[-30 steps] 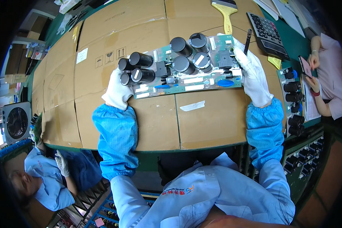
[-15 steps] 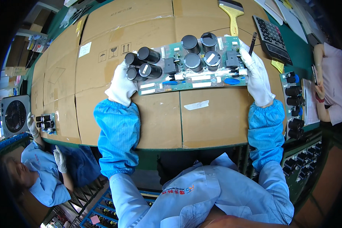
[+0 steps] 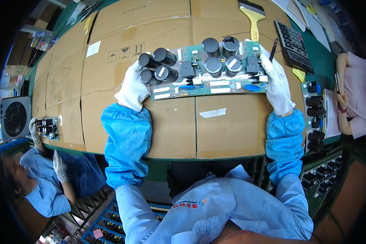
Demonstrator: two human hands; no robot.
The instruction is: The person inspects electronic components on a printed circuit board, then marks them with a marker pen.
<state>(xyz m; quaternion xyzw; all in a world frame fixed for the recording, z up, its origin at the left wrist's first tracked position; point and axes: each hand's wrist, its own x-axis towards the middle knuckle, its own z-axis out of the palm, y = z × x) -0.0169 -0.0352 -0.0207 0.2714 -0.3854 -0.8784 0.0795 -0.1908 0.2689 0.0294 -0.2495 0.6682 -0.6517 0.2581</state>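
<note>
Between my two gloved hands is a green circuit board [image 3: 182, 90], held up over the cardboard-covered table. Large black capacitors [image 3: 212, 66] stand on it in two groups, along with black blocks, white parts and blue discs. My left hand [image 3: 133, 87] grips the board's left end, its fingers partly hidden behind the capacitors there. At the other end my right hand [image 3: 277, 83] is closed on the board's edge. A dark pen [image 3: 273, 49] also sticks up from that hand, by the thumb. Both hands wear white gloves, with blue sleeve covers on the forearms.
Cardboard [image 3: 105, 85] covers the table. Beyond the board lie a yellow-handled brush [image 3: 254, 22] and a calculator [image 3: 293, 45]. Another circuit board [image 3: 314, 110] stands at the right, near a person in pink. At the left, a co-worker's gloved hand touches a smaller board [image 3: 48, 128] beside a fan [image 3: 15, 118].
The view has shifted slightly, and the board appears a little further right in it. Both hands keep their hold. The co-worker's lower hand at the left has moved slightly.
</note>
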